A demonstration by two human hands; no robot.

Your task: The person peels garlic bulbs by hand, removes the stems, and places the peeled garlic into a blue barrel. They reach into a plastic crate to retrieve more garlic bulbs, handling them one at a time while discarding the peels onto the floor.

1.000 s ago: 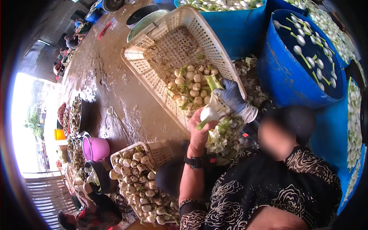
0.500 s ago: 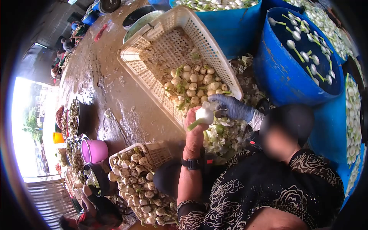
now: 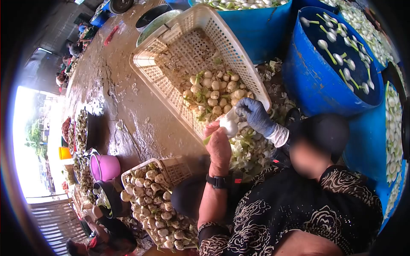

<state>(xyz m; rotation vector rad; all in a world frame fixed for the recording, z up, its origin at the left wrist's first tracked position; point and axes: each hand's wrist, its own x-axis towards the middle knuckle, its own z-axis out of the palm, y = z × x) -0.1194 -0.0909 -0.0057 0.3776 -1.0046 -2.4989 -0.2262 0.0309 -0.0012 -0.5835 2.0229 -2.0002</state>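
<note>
A white bulb [image 3: 229, 127] with a green stalk is in my bare left hand [image 3: 218, 144], whose fingers are closed round it and its stalk. A dark watch is on that wrist. My right hand [image 3: 255, 116], in a blue-grey glove with a white cuff, is up and right of the bulb. Its fingertips pinch a pale layer of skin that stretches up from the bulb. Beyond my hands stands a large cream crate [image 3: 141, 68] with several unpeeled bulbs [image 3: 215, 84] in it. Peeled skins [image 3: 252, 149] lie in a heap below my hands.
A crate full of bulbs [image 3: 149, 200] is at lower left, near a pink bucket [image 3: 105, 167]. Blue tubs [image 3: 309, 70] at the right hold peeled bulbs in water. A dark cap [image 3: 326, 132] is close to my right arm. Other people [image 3: 76, 48] sit far left.
My right hand has moved slightly up and right of the bulb, with pale skin stretched between them. My left hand has shifted slightly right and down, and the bulb has turned.
</note>
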